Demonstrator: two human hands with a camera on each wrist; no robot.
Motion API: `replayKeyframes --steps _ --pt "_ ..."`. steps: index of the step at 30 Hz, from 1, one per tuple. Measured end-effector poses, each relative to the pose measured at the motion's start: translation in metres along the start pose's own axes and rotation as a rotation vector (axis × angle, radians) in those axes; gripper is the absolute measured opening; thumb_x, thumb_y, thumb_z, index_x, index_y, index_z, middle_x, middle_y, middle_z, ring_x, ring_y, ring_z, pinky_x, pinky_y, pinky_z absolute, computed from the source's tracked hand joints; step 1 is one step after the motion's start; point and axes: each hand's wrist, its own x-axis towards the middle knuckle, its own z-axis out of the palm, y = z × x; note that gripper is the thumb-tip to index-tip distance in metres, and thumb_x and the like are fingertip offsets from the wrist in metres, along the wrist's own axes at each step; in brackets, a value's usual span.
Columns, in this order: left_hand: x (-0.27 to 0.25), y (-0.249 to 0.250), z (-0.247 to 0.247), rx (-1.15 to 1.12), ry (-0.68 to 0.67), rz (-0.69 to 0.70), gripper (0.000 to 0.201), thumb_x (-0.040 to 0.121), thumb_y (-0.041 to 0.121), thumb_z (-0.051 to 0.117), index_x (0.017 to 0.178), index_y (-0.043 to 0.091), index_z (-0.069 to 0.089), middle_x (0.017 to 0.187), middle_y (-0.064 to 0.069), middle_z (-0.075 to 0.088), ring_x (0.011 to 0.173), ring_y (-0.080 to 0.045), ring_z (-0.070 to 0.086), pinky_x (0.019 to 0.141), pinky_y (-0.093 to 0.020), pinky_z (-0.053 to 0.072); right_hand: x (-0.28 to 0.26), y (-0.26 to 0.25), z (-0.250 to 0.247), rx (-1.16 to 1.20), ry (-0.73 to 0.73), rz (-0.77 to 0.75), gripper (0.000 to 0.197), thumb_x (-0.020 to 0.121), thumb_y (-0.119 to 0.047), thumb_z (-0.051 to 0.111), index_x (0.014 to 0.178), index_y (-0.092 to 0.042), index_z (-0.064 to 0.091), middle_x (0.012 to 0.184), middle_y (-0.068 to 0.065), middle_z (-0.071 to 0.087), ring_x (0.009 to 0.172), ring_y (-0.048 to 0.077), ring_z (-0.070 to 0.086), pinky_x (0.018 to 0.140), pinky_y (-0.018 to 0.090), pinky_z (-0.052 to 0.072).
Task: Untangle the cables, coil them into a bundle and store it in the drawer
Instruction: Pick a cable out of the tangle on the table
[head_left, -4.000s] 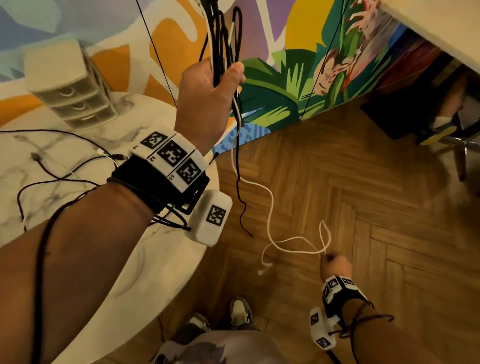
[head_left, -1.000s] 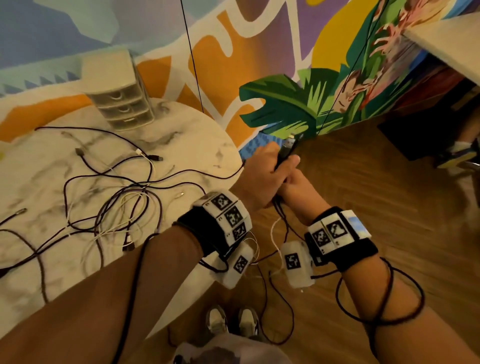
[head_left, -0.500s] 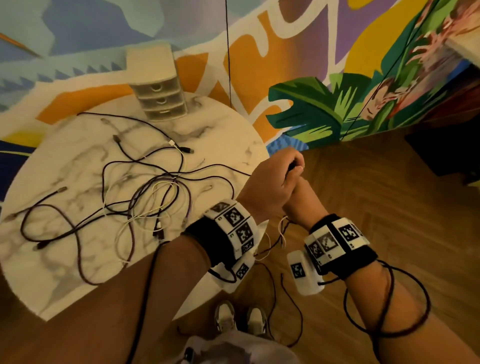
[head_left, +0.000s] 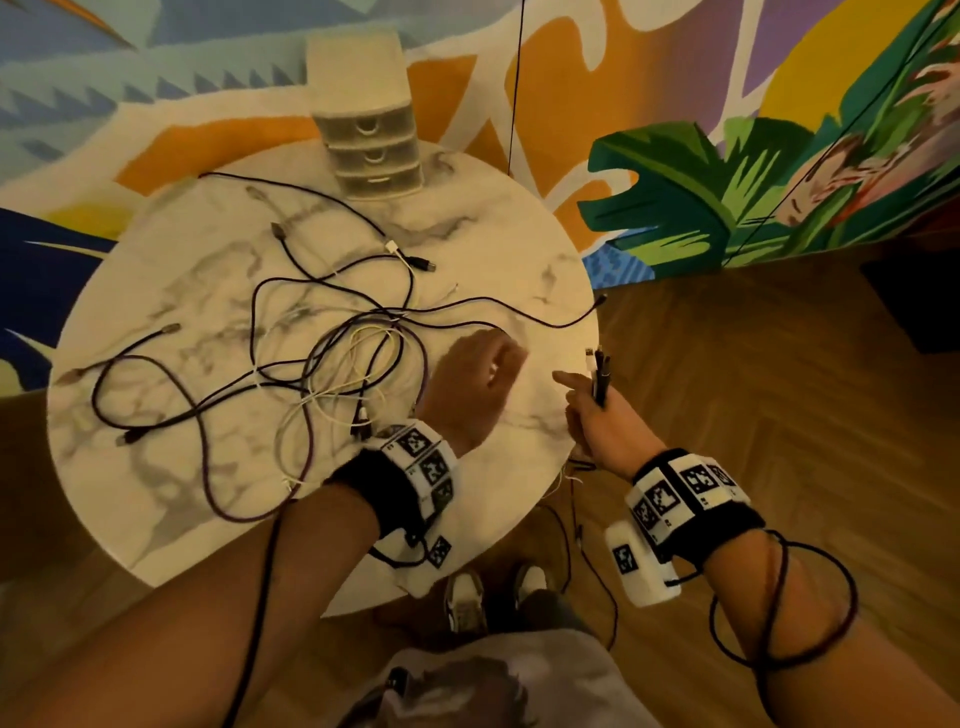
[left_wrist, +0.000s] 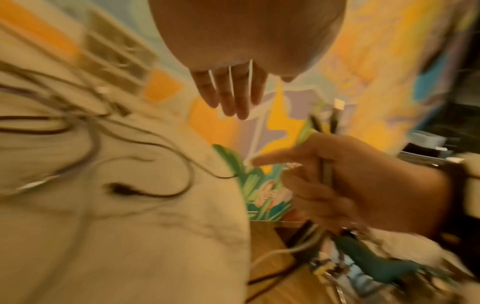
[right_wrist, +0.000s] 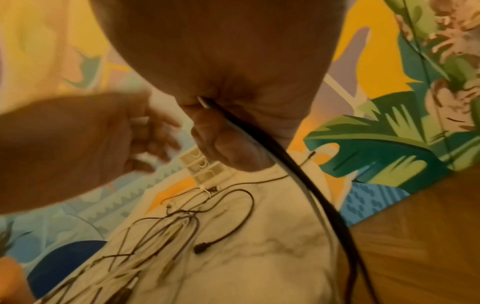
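Note:
A tangle of black and white cables (head_left: 337, 374) lies spread on the round marble table (head_left: 171, 519). My right hand (head_left: 592, 410) is at the table's right edge and grips a bunch of cable ends (head_left: 600, 371), index finger pointing left. Their lengths hang from the hand (right_wrist: 293, 164) toward the floor. My left hand (head_left: 483, 374) hovers over the table just right of the tangle, fingers (left_wrist: 233, 92) straight, holding nothing. The small white drawer unit (head_left: 371, 150) stands at the table's far edge, all drawers closed.
A painted mural wall (head_left: 727, 182) runs behind the table. Wooden floor (head_left: 779, 389) lies to the right. A thin black cord (head_left: 514, 88) hangs down in front of the wall. My shoes (head_left: 493, 592) stand under the table's near edge.
Both hands were clasped together on the cable ends. My left hand has let go and moved left over the table, while the right keeps the ends.

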Motion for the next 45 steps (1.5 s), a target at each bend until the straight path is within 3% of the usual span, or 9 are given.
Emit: replayKeyframes --steps 5,10,17,22,28,31,34,40,45 --pt "0.005 -0.082 0.007 0.636 -0.491 -0.242 0.04 0.092 0.034 0.047 0.129 0.02 0.046 0.129 -0.008 0.046 0.117 -0.029 0.042 0.093 -0.042 0.041 0.002 0.02 -0.015 -0.08 -0.006 0.075 0.031 0.102 -0.022 0.026 0.112 -0.023 0.055 0.066 0.014 0.062 0.038 0.001 0.044 0.043 0.013 0.035" --pt "0.005 -0.075 0.038 0.864 -0.54 -0.192 0.035 0.093 0.023 0.045 0.127 0.019 0.046 0.133 -0.009 0.041 0.122 -0.029 0.038 0.097 -0.042 0.035 0.007 0.029 -0.033 -0.043 -0.043 0.075 0.038 0.103 -0.015 0.023 0.11 -0.01 0.06 0.057 0.011 0.055 0.031 0.002 0.04 0.037 0.01 0.029" --pt "-0.003 0.007 0.066 0.468 -0.488 0.087 0.026 0.091 0.024 0.045 0.115 0.016 0.05 0.116 -0.004 0.055 0.107 -0.024 0.05 0.089 -0.036 0.036 0.039 0.028 -0.039 0.143 -0.046 0.221 0.044 0.101 -0.041 0.032 0.102 -0.014 0.067 0.078 0.008 0.064 0.041 0.01 0.039 0.034 0.018 0.027" --pt "-0.009 0.023 0.056 0.319 -0.594 0.009 0.022 0.092 0.03 0.05 0.106 0.016 0.058 0.103 -0.004 0.06 0.094 -0.019 0.054 0.082 -0.033 0.04 0.052 -0.008 -0.038 0.253 -0.176 0.04 0.042 0.101 -0.034 0.036 0.073 -0.013 0.06 0.051 -0.004 0.048 0.044 0.009 0.034 0.046 0.024 0.023" --pt "0.026 0.014 0.017 -1.075 0.014 -0.718 0.037 0.096 0.045 0.04 0.1 0.014 0.06 0.097 -0.005 0.069 0.064 -0.012 0.055 0.054 -0.023 0.036 0.049 -0.024 -0.045 0.177 -0.295 -0.182 0.039 0.102 -0.027 0.035 0.067 -0.011 0.04 0.052 -0.004 0.034 0.046 0.007 0.029 0.048 0.013 0.027" --pt "0.049 0.011 -0.008 -1.295 0.393 -0.818 0.031 0.096 0.044 0.043 0.082 0.018 0.051 0.075 -0.004 0.068 0.042 -0.007 0.039 0.037 -0.017 0.022 0.049 -0.012 -0.04 0.104 -0.388 -0.17 0.041 0.102 -0.027 0.037 0.065 -0.011 0.043 0.055 -0.002 0.039 0.05 0.011 0.033 0.058 0.022 0.03" --pt "0.054 0.015 -0.021 -1.122 0.583 -0.835 0.031 0.1 0.026 0.04 0.078 0.011 0.054 0.053 -0.003 0.057 0.032 -0.008 0.028 0.033 -0.014 0.016 0.05 -0.006 -0.035 -0.042 -0.396 -0.111 0.041 0.102 -0.027 0.035 0.074 -0.008 0.057 0.068 0.0 0.054 0.049 0.0 0.046 0.063 0.016 0.034" --pt "0.008 0.056 0.01 -0.274 -0.134 -0.586 0.029 0.095 0.019 0.043 0.076 0.009 0.062 0.053 -0.004 0.061 0.042 -0.01 0.05 0.044 -0.02 0.037 0.061 -0.068 -0.029 0.144 -0.308 -0.095 0.05 0.101 -0.041 0.032 0.095 -0.01 0.071 0.076 0.002 0.068 0.047 0.008 0.032 0.043 0.021 0.022" --pt "-0.008 0.053 0.021 0.157 -0.435 -0.382 0.026 0.097 0.018 0.039 0.098 0.002 0.06 0.095 -0.014 0.065 0.082 -0.028 0.063 0.074 -0.038 0.051 0.054 -0.092 -0.011 -0.253 -0.524 -0.18 0.044 0.099 -0.038 0.039 0.082 -0.014 0.071 0.059 -0.002 0.046 0.055 0.012 0.036 0.053 0.022 0.032"
